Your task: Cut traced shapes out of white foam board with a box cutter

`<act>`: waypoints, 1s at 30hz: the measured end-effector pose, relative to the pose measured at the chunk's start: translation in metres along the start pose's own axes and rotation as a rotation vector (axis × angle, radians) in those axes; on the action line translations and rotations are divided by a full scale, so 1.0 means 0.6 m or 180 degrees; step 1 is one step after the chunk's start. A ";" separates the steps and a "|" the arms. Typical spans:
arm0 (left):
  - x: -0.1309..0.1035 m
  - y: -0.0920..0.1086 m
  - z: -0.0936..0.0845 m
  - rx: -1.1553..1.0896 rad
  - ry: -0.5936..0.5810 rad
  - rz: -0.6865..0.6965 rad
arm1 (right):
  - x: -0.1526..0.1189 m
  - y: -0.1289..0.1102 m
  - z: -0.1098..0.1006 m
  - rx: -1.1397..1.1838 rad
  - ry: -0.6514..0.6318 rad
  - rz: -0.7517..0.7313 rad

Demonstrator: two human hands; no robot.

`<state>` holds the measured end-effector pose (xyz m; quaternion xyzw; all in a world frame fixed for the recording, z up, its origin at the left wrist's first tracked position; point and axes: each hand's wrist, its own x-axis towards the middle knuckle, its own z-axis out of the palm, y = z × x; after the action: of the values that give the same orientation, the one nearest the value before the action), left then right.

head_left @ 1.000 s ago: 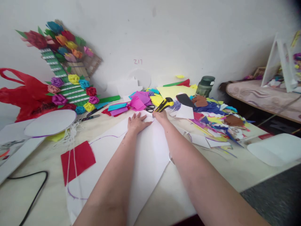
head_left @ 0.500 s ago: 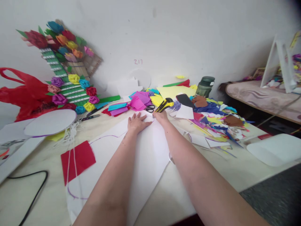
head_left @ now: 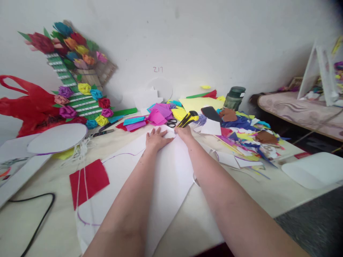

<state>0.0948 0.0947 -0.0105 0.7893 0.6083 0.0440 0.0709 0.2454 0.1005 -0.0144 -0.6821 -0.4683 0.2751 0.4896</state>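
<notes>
A yellow-and-black utility knife (head_left: 189, 118) is gripped in my right hand (head_left: 183, 132), its front end down at the far part of a large white sheet (head_left: 171, 171). The blade itself is hidden by my fingers. My left hand (head_left: 157, 139) lies flat on the sheet just left of the knife, fingers spread. Purple curved lines are drawn on the sheet. Black-handled scissors (head_left: 172, 123) lie just beyond my hands. A red paper piece (head_left: 89, 184) rests on the sheet's left side, with white string across it.
Colored paper scraps (head_left: 241, 132) pile up on the right near a phone (head_left: 211, 114) and a green bottle (head_left: 234, 98). At left stand a flower-decorated green model (head_left: 83, 103), a red bag (head_left: 29, 103) and a white disc (head_left: 57, 139). A black cable (head_left: 40, 221) curves at front left.
Almost nothing differs. The knife and my right hand have shifted very slightly, while my left hand stays in place on the sheet.
</notes>
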 end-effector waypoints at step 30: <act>-0.006 -0.002 -0.026 0.0117 -0.0167 -0.0172 | -0.020 -0.027 -0.006 -0.0526 0.0020 0.0130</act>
<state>0.0905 0.0927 0.0050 0.7747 0.6280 0.0101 0.0735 0.2376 0.0895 0.0012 -0.7304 -0.4739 0.2433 0.4274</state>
